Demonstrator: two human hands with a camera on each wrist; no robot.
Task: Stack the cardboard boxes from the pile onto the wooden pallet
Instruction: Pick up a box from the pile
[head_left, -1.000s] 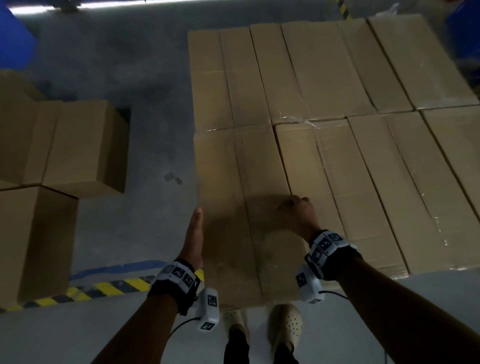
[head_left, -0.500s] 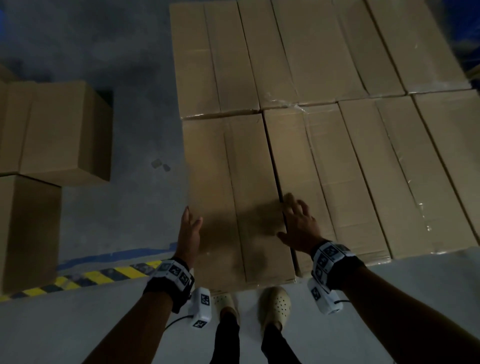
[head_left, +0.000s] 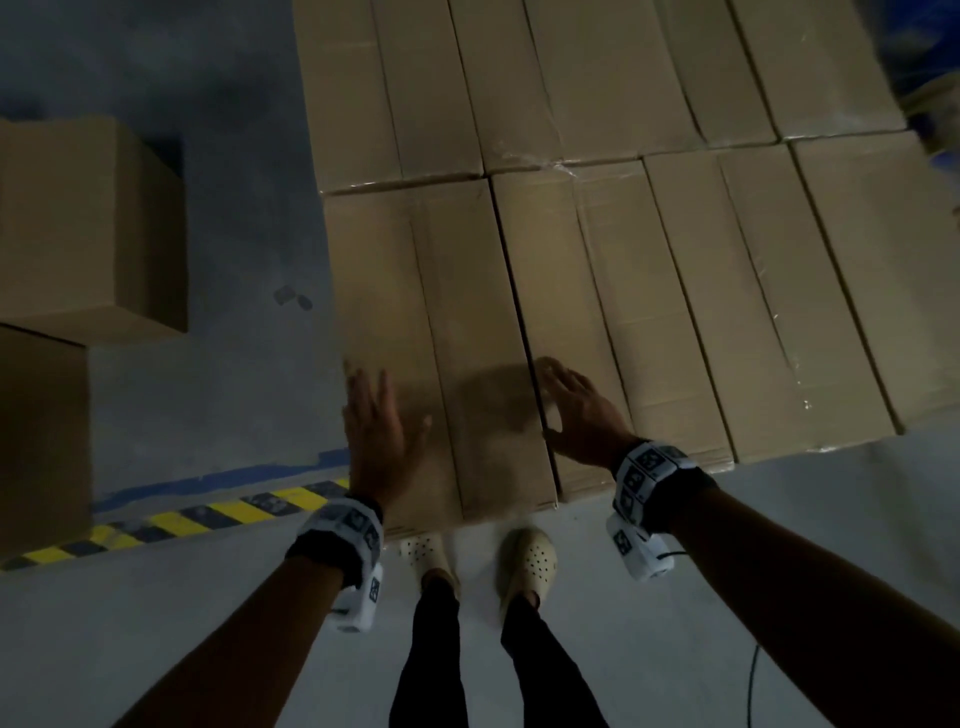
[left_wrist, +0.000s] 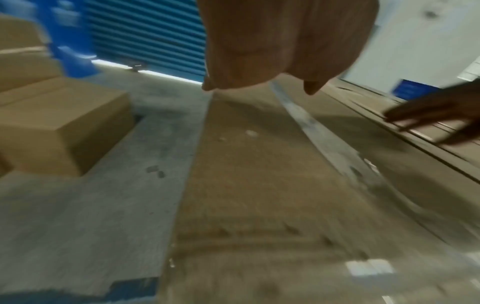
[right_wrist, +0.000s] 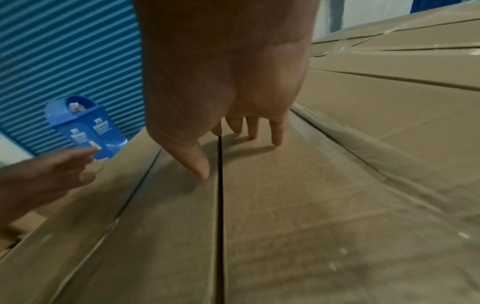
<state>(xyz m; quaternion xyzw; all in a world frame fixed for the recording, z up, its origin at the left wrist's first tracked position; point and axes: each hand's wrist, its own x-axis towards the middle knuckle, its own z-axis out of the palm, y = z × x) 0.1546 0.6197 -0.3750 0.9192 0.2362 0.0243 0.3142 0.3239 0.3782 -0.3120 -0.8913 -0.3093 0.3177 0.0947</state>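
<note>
Your left hand (head_left: 375, 432) is spread flat over the near-left cardboard box (head_left: 415, 312); your right hand (head_left: 582, 410) is spread at the seam with the neighbouring box (head_left: 587, 312). The remaining pile (head_left: 88, 228) sits at 9 o'clock on the floor (head_left: 244, 208).

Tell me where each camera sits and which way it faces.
Head: looks down on the tan cardboard boxes; both forearms, legs, shoes show.
Left wrist: along the left hand over the nearest left box, toward a blue ribbed shutter.
Right wrist: along the right hand above the dark seam.
Shared: each wrist view shows the other hand.
</note>
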